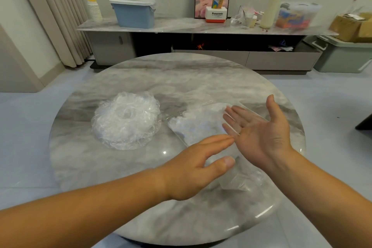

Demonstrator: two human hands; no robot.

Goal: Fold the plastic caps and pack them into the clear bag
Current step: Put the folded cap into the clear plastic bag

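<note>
Plastic caps (125, 120) piled on the bench (141, 197); left grip (198, 165) and right grip (259, 133) spread open at the clear bag (199, 125) (holding nothing).

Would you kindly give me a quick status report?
Left hand and right hand open, empty, over clear bag. Plastic caps piled on table, left of bag, untouched. Nothing in the way.
</note>
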